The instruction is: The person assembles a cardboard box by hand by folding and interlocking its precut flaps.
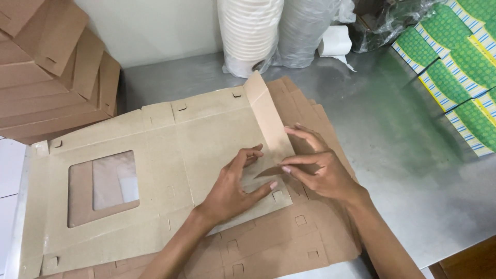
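Head view: a flat kraft box blank (170, 170) with a clear window cut-out (103, 187) lies on the steel table (403, 170), on top of a stack of more blanks (279, 243). The left hand (227, 194) presses spread fingers on the blank's right part, probably to pin it flat. Just right of the blank's middle, the right hand (320, 173) pinches the raised side flap (271, 121), seemingly to bend it along its crease. Behind the blank stand two wrapped sleeves of paper cups (250, 33); what the cups hold cannot be told. Left of it lean folded brown boxes (51, 72); far right lie green patterned cartons (454, 72).
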